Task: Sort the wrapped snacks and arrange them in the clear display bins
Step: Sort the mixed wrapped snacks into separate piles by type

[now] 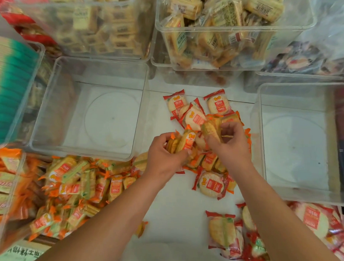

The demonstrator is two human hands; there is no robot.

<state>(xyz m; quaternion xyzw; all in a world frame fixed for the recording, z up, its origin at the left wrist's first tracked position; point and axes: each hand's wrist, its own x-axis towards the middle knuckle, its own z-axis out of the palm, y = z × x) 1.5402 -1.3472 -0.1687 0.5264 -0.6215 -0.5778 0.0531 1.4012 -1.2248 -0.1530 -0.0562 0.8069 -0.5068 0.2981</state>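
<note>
Gripping stack of orange-wrapped golden crackers in left hand, pinching single orange-wrapped cracker pack in right hand, over loose snack pile on white desk between two clear plastic bins.

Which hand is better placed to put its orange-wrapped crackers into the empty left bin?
Probably the left hand. It grips a stack of orange-wrapped crackers close beside the empty left bin; the right hand, pinching one pack, is farther away.

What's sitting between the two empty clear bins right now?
Head view: a pile of wrapped snacks on the white table, with the left hand and right hand gripping some.
</note>
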